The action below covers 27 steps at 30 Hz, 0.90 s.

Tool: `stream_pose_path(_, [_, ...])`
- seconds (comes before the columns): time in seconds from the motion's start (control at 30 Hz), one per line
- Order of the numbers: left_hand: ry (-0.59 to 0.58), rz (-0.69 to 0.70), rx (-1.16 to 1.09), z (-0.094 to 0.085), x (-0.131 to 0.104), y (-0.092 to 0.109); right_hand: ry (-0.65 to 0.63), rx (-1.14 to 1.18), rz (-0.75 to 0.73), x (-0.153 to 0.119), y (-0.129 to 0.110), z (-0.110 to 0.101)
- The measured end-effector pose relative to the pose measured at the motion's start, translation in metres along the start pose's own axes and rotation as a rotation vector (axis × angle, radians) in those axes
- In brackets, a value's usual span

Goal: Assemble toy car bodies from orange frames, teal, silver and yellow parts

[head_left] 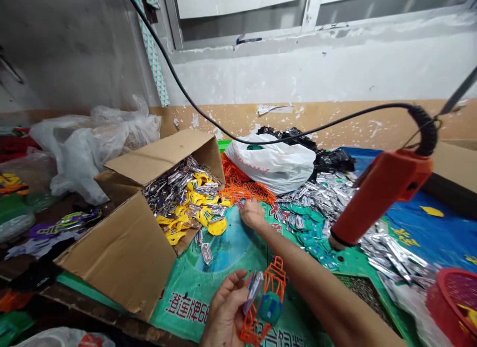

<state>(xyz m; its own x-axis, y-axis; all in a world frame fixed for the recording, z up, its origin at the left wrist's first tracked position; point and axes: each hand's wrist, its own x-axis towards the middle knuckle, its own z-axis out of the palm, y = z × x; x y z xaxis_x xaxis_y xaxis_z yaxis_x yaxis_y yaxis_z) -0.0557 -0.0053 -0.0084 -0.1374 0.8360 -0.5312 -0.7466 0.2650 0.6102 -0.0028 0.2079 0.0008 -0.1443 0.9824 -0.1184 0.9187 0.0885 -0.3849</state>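
Note:
My left hand (pixel 225 309), at the bottom centre, pinches an orange lattice frame (pixel 278 277) that carries a green and blue round part (pixel 270 308) and a silver piece (pixel 254 290). My right hand (pixel 252 214) reaches forward with its fingers curled together at the near edge of a pile of orange lattice pieces (pixel 248 190). Whatever its fingertips hold is too small to make out. Left of it, yellow and silver parts (pixel 203 215) spill from a tipped cardboard box (pixel 122 252). Green parts (pixel 313 227) lie to its right.
A red power screwdriver (pixel 383 198) hangs from a black cable at the right. Silver pieces (pixel 395 252) cover the blue sheet behind it. A white bag (pixel 276 163) sits at the back, a red basket (pixel 450 297) at the lower right, and a tray of screws (pixel 363 290) nearby.

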Motion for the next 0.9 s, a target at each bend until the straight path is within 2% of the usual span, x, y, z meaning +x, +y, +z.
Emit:
stream_pose_path(0.17, [0.052,-0.035,-0.187,-0.003,0.000,0.016,-0.056,0.236,0.047,-0.003,0.006,-0.007])
stream_pose_path(0.27, [0.087,-0.127,-0.289,0.003,0.000,0.025,-0.116,0.437,0.011,-0.028,0.020,-0.022])
stream_pose_path(0.37, [0.122,-0.193,-0.321,0.008,0.002,0.026,-0.171,0.702,-0.043,-0.081,0.039,-0.040])
stream_pose_path(0.47, [0.109,-0.156,-0.356,0.010,0.005,0.020,-0.222,0.968,-0.063,-0.149,0.056,-0.047])
stream_pose_path(0.53, [0.037,-0.124,-0.371,0.012,0.006,0.013,-0.280,1.478,0.073,-0.189,0.061,-0.041])
stream_pose_path(0.63, [-0.041,-0.056,-0.354,0.016,0.005,0.001,-0.283,1.778,0.178,-0.222,0.060,-0.025])
stream_pose_path(0.7, [-0.064,0.015,-0.313,0.018,0.002,-0.006,-0.213,1.836,0.163,-0.227,0.058,-0.018])
stream_pose_path(0.77, [-0.140,0.077,-0.226,0.017,-0.001,-0.013,-0.093,1.780,0.124,-0.227,0.059,-0.017])
stream_pose_path(0.83, [-0.219,0.131,-0.057,0.013,-0.004,-0.019,0.021,1.597,0.037,-0.226,0.064,-0.021])
stream_pose_path(0.9, [-0.190,0.240,0.203,0.007,-0.007,-0.021,0.129,1.329,-0.133,-0.229,0.073,-0.027])
